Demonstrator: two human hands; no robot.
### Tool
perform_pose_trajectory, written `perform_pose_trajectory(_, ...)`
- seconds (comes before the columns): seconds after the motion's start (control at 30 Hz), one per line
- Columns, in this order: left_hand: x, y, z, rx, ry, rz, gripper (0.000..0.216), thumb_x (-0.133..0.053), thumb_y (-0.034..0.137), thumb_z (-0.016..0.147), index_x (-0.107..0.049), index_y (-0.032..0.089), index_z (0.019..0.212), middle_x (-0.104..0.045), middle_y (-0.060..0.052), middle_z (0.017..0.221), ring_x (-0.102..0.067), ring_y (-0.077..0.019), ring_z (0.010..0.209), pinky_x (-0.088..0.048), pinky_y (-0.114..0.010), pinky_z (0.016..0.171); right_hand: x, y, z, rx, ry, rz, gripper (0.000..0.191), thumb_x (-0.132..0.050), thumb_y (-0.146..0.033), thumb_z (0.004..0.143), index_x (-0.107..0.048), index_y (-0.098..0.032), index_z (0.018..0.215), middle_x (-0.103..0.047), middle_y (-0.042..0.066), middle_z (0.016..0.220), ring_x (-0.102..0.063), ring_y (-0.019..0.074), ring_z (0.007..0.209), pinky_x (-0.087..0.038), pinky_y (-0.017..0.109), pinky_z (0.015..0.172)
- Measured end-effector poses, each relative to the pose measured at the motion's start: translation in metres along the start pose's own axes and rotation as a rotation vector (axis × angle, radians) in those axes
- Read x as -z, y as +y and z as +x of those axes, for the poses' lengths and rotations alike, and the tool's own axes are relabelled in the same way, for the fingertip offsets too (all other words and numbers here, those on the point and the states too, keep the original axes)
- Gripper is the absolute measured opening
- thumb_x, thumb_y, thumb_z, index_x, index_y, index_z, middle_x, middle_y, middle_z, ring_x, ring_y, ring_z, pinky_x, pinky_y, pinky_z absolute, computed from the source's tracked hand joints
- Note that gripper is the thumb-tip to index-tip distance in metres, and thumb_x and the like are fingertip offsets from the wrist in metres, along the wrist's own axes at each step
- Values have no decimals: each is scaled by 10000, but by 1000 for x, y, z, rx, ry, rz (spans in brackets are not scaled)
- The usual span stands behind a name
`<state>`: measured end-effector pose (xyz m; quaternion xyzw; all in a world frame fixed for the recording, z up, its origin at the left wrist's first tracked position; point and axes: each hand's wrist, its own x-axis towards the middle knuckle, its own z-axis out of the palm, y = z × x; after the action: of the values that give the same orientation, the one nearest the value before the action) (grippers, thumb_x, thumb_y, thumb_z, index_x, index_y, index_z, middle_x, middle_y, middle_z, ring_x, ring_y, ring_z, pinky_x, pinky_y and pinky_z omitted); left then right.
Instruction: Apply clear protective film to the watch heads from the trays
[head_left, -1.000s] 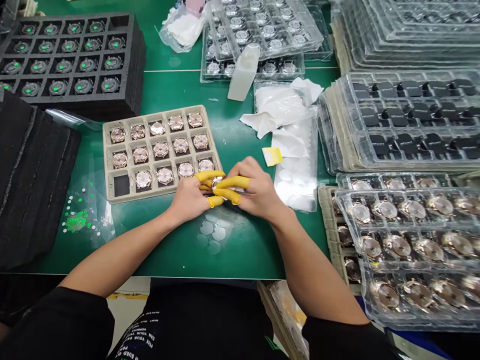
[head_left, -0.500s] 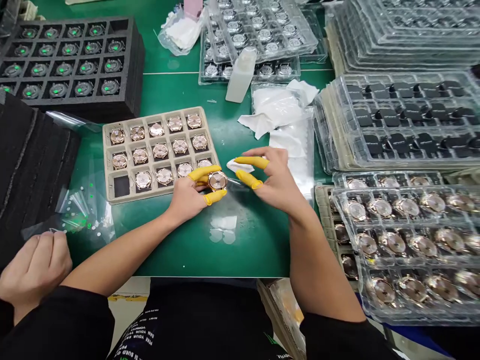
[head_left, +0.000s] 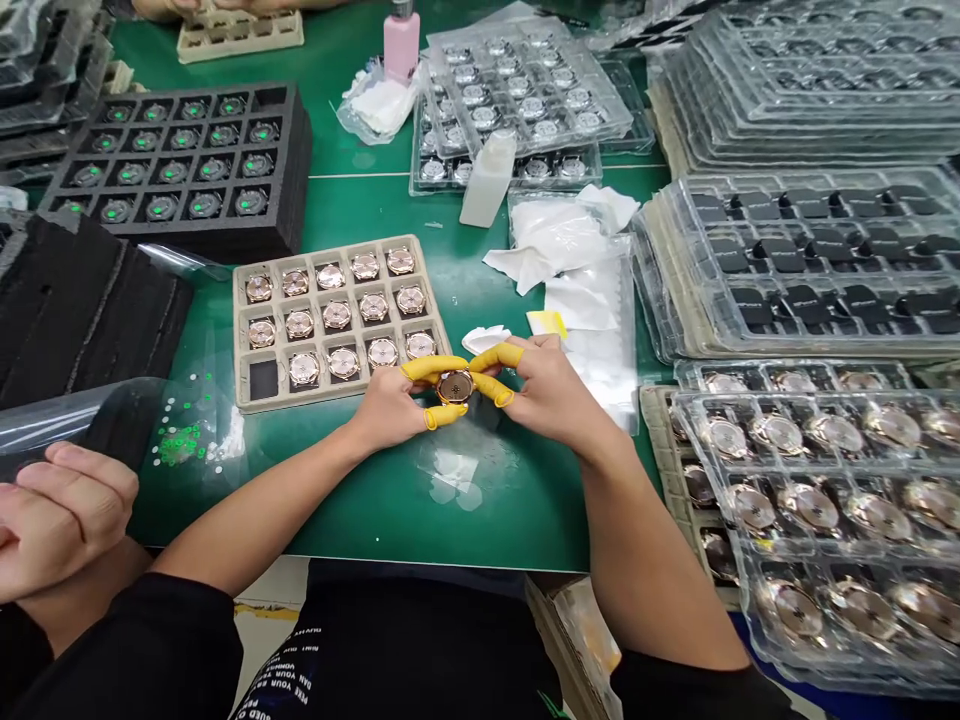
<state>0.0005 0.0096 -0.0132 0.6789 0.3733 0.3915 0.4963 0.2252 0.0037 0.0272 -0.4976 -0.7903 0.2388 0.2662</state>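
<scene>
Both my hands wear yellow finger cots and meet over the green mat. My left hand (head_left: 394, 405) pinches a round rose-gold watch case (head_left: 454, 386) between thumb and fingers. My right hand (head_left: 544, 390) has its capped thumb and forefinger closed on the same watch case from the right. Just behind them lies a beige tray (head_left: 244, 395) with watch cases in all but one front-left pocket. Small clear film discs (head_left: 450, 470) lie on the mat under my hands.
Black foam trays (head_left: 285, 215) with green-dotted parts stand at the back left. Clear blister trays (head_left: 825, 450) of watch cases are stacked on the right. A white bottle (head_left: 486, 180), white wipes (head_left: 559, 235) and a pink bottle (head_left: 401, 42) sit behind. Another person's hand (head_left: 64, 515) rests at the lower left.
My right hand had pulled away from the watch case with fingers spread; it has come back and closed on it. The view has tilted, and the other person's hand came in at the left.
</scene>
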Motion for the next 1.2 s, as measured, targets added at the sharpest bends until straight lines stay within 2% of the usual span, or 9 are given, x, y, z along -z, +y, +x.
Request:
perform_pose_trajectory(0.2, -1, 0, 0, 5, -18, -24, 525, -862, 259, 746, -776, 188, 1259, -833, -58, 1141, -799, -185, 963, -665, -289, 935, -5, 6, 0, 0, 38, -19, 122, -606, -200, 891, -721, -234, 913, -760, 15, 847, -624, 195, 790, -311, 410, 862)
perform_pose_trajectory(0.47, 0, 2, 1, 22, -22, -59, 534, -862, 262, 735, -779, 187, 1258, -827, -61, 1155, -792, -193, 982, -657, -301, 957, -8, 9, -1, -64, 54, -47, 201, -576, -150, 812, -713, -244, 925, -768, 37, 861, -571, 226, 789, -345, 418, 841)
perform_pose_trajectory(0.63, 0, 4, 0, 19, -38, -64, 530, -859, 270, 737, -777, 180, 1253, -830, -63, 1124, -793, -194, 961, -666, -306, 938, -13, 11, -1, -120, 82, -3, 134, -566, -206, 892, -658, -253, 978, -776, 50, 796, -609, 276, 856, -383, 455, 879)
perform_pose_trajectory(0.77, 1, 3, -1, 11, -33, -57, 514, -867, 285, 744, -781, 182, 1240, -829, -68, 1133, -799, -196, 972, -667, -319, 959, -10, 9, 0, -131, 54, 54, 117, -546, -248, 951, -636, -247, 1026, -793, 44, 825, -661, 260, 831, -401, 460, 901)
perform_pose_trajectory(0.93, 2, -2, -1, 0, 17, -46, 552, -897, 315, 723, -779, 183, 1246, -833, -66, 1083, -805, -204, 943, -678, -324, 928, 0, 4, 1, -63, -41, 53, 263, -611, -250, 920, -671, -249, 1177, -794, 15, 863, -667, 241, 836, -388, 410, 869)
perform_pose_trajectory(1.07, 2, -4, -1, -33, 32, 16, 520, -888, 307, 734, -789, 187, 1230, -835, -51, 1005, -798, -190, 879, -684, -313, 881, 2, 0, 2, -43, -48, 40, 177, -612, -253, 928, -719, -247, 1069, -785, 21, 845, -680, 230, 829, -382, 396, 866)
perform_pose_trajectory(1.2, 2, -4, 0, -72, 19, 5, 515, -879, 281, 743, -784, 192, 1242, -843, -50, 1064, -813, -188, 923, -683, -300, 911, 5, -3, 3, -41, -57, 41, 146, -599, -311, 958, -716, -235, 1000, -803, 36, 888, -686, 221, 795, -403, 383, 839)
